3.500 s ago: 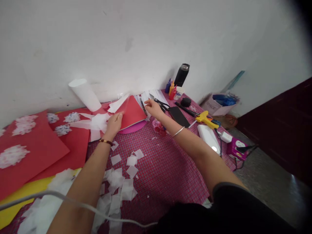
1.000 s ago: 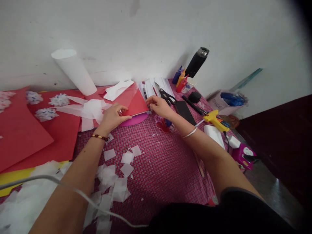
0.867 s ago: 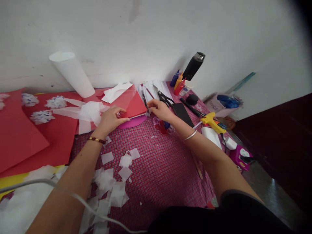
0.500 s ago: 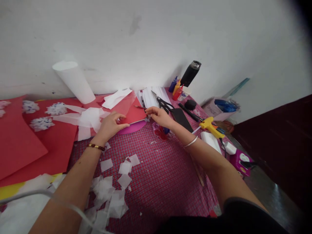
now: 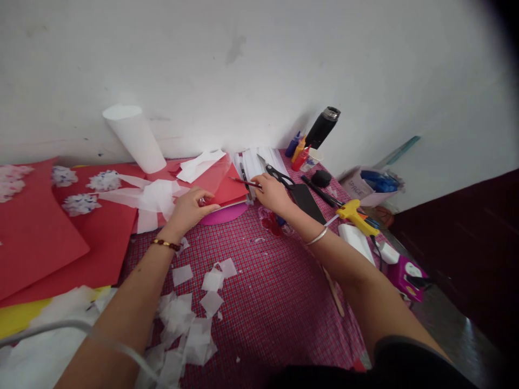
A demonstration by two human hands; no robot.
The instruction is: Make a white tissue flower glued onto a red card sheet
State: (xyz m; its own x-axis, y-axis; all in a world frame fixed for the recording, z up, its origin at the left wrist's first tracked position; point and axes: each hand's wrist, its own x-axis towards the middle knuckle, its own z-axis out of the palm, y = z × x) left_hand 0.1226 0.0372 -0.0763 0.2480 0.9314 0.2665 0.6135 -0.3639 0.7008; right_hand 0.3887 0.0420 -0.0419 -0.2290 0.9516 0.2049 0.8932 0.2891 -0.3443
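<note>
My right hand (image 5: 271, 192) is closed on a thin dark-red pencil (image 5: 245, 182), whose point is to the left over the red paper (image 5: 230, 189). My left hand (image 5: 192, 209) is curled at the near left edge of that paper, with a small shiny thing (image 5: 201, 202) partly showing between thumb and fingers. The left thumb lies at a thin straight pale edge (image 5: 233, 205) along the paper's near side; I cannot make out what it belongs to. Beneath it a purple rounded sheet (image 5: 225, 214) sticks out. Black-handled scissors (image 5: 279, 175) lie just beyond my right hand.
White tissue squares (image 5: 211, 302) are scattered in front. Left are red sheets (image 5: 48, 243), tissue pompoms (image 5: 104, 181) and a white paper roll (image 5: 138, 140). On the right are paint bottles (image 5: 300, 158), a black flask (image 5: 322, 128), a yellow glue gun (image 5: 357, 217) and a power strip (image 5: 407, 278).
The whole view has shifted, so things sit slightly further right. The pencil shows more plainly in my right hand, slightly raised from the paper's near edge. My left hand keeps its place on the paper.
</note>
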